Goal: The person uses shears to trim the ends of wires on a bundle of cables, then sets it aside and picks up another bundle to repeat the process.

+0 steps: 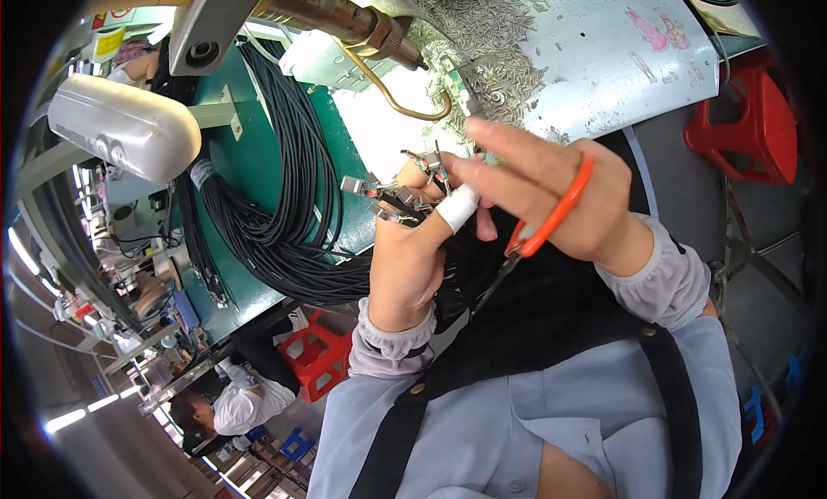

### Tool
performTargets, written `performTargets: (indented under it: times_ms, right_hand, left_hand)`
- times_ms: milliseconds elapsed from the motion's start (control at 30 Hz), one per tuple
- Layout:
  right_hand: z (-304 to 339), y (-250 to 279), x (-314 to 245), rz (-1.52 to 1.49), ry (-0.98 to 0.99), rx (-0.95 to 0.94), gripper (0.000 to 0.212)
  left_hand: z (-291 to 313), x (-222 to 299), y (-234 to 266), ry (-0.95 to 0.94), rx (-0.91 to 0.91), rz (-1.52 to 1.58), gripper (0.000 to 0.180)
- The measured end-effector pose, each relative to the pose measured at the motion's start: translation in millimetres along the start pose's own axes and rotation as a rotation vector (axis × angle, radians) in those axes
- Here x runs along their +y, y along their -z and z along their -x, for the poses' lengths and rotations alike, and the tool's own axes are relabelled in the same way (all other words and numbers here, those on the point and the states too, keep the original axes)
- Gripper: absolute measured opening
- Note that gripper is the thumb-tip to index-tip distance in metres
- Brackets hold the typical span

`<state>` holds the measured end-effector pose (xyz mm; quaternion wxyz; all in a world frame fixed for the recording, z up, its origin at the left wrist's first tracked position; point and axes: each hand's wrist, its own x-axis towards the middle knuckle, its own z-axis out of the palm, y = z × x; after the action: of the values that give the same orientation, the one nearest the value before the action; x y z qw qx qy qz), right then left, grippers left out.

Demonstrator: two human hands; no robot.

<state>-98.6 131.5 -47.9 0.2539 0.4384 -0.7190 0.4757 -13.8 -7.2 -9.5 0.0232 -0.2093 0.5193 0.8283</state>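
Several black cable ends (pixel 398 201) with silver metal connectors and small coloured wires fan out of my left hand (pixel 403 262), which is closed around them. White tape wraps the thumb of that hand. My right hand (pixel 594 202) is just to the right, a pair of scissors (pixel 560 213) with orange handles hooked over its fingers. The dark blades point down and left over my black apron (pixel 534 327). Two fingers of the right hand stretch toward the cable ends; whether they touch one I cannot tell.
Ahead is a machine with a brass-coloured nozzle (pixel 392 44) and a bent tube (pixel 396 107). Tiny metal pieces (pixel 500 47) are heaped on the pale metal surface (pixel 603 77). Left lie a coiled black cable bundle (pixel 267 232) and a white lamp (pixel 125 124). Red stools (pixel 762 124) stand around.
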Motion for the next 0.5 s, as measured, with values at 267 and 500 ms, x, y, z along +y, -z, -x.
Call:
performTargets:
  times_ms: [267, 500]
  right_hand:
    - [6.0, 10.4, 1.3, -0.105, -0.057, -0.195, 0.029]
    - [3.9, 10.2, 2.0, -0.455, -0.32, -0.273, 0.025]
  left_hand:
    - [5.2, 1.7, -6.8, -0.06, 0.103, -0.016, 0.021]
    - [5.5, 2.6, -10.7, -0.062, 0.181, -0.093, 0.016]
